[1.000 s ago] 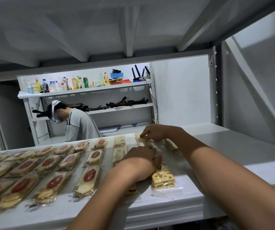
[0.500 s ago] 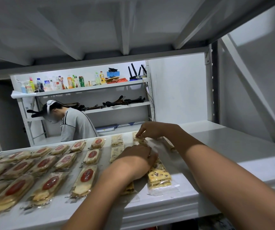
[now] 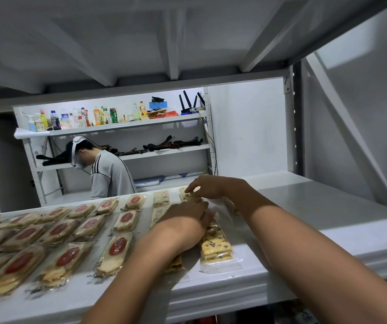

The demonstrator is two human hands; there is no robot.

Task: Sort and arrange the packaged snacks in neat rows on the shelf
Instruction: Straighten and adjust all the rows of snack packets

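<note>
Here my left hand (image 3: 184, 222) lies on top of a speckled packet (image 3: 215, 250) near the front of the shelf (image 3: 328, 232), fingers fairly straight and pressing down on its far end. My right hand (image 3: 207, 187) reaches further back, its fingertips (image 3: 187, 190) pinching the far packet (image 3: 185, 196) in the same column. To the left, red-labelled packets (image 3: 117, 247) lie in rows across the shelf, some askew. Beyond the shelf a person (image 3: 110, 176) in a grey top bends forward, with bottles (image 3: 99, 115) lined up on a rack (image 3: 141, 123) behind.
</note>
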